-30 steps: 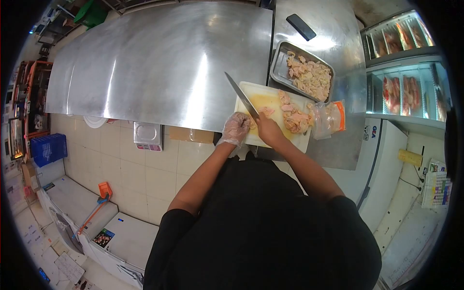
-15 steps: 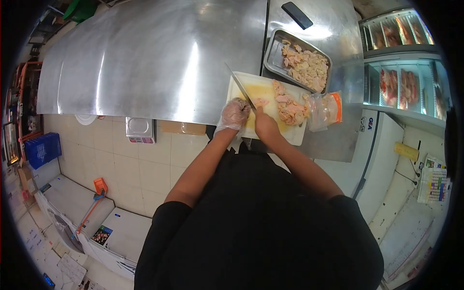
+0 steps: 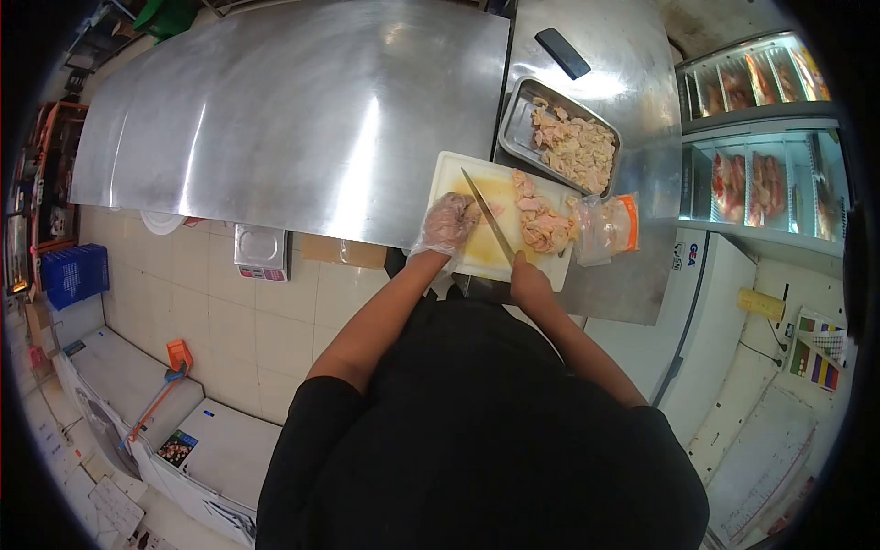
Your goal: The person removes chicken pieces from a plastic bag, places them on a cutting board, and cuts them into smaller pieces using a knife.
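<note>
My right hand (image 3: 532,279) is wrapped round the handle of a long knife (image 3: 491,214), whose blade slants up and left over the white cutting board (image 3: 477,263). My left hand (image 3: 447,225), in a clear plastic glove, has its fingers curled on the board's left part, against a small piece of meat (image 3: 475,214) that they partly hide. Right of the blade lies a pile of pale raw meat (image 3: 547,229). Behind the board, a metal tray (image 3: 520,119) holds many cut meat pieces (image 3: 576,147).
A plastic bag with an orange edge (image 3: 607,229) lies at the board's right. A black phone (image 3: 562,53) rests on the steel table (image 3: 275,110) behind the tray. A lit display fridge (image 3: 770,179) stands at right, and a scale (image 3: 261,249) sits below the table's front edge.
The knife and my right hand have moved right and toward me, away from my left hand. The whole view has shifted slightly.
</note>
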